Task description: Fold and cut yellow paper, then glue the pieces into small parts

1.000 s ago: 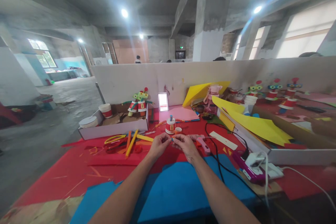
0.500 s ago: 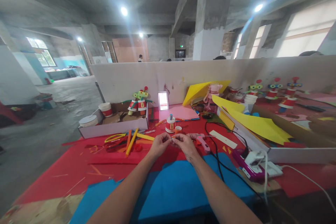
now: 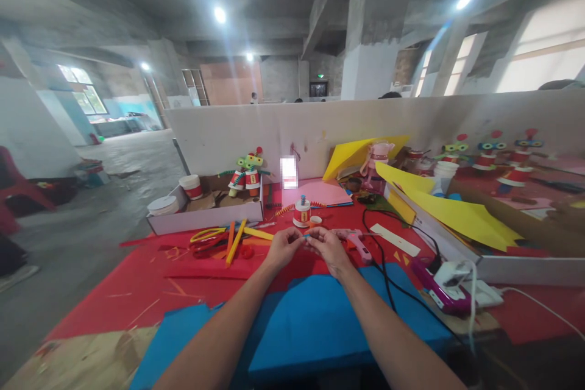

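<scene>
Here, the left hand and right hand pinch a tiny blue piece, probably light, crushable paper, best edge-held.

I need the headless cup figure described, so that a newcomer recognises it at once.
Find the white partition, then the red sheet before it. Just beyond the left hand and right hand stands the cup figure: white, red-banded, with coiled orange arms. Unlike the big-eyed figures farther back, it has only a blue stub on top.
</scene>
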The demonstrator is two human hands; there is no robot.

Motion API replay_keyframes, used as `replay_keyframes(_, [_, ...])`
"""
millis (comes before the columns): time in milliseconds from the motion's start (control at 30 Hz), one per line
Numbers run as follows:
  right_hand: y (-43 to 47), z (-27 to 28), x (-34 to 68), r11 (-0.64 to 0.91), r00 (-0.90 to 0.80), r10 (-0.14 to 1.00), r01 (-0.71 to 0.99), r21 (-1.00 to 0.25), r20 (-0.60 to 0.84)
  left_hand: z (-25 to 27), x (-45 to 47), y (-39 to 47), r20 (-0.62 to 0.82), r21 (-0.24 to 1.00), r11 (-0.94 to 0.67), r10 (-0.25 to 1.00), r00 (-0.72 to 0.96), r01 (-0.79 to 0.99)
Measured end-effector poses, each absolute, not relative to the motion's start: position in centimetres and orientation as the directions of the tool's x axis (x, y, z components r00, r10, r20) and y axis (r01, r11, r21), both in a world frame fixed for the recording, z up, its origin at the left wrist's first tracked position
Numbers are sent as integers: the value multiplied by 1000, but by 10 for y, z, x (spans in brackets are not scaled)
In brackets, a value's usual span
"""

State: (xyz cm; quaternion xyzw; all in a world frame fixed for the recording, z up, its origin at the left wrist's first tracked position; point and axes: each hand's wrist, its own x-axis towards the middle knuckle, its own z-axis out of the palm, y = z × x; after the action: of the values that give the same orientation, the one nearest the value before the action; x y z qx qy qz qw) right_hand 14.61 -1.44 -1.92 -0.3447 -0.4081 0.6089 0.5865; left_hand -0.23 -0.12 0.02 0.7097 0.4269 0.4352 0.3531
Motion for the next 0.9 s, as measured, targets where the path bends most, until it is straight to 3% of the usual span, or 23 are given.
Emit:
replay_keyframes(267, [-12, -19, 145, 98, -23, 993, -376, -922, 115, 3, -2, -3, 343, 831, -429, 896, 280, 354])
replay_keyframes(500, [-14, -14, 145, 152, 63, 988, -392, -907, 138, 32, -29, -2, 354, 703, -431, 902, 248, 566])
replay_keyframes(567, [-15, -13, 145, 135, 51, 991, -408, -903, 125, 46, -54, 3, 327, 628, -385, 919, 220, 677])
replay_keyframes(667, [-15, -12, 145, 128, 51, 992, -444, -887, 117, 64, -108, 9, 267, 412, -198, 960, 90, 890])
replay_keyframes(800, [-14, -9, 145, 125, 52, 992, -506, -853, 115, 69, -178, 12, 177, 225, 12, 983, -53, 974])
replay_keyframes(900, [-14, -8, 144, 125, 51, 992, -501, -856, 115, 63, -203, 17, 148, 140, 11, 988, -32, 990])
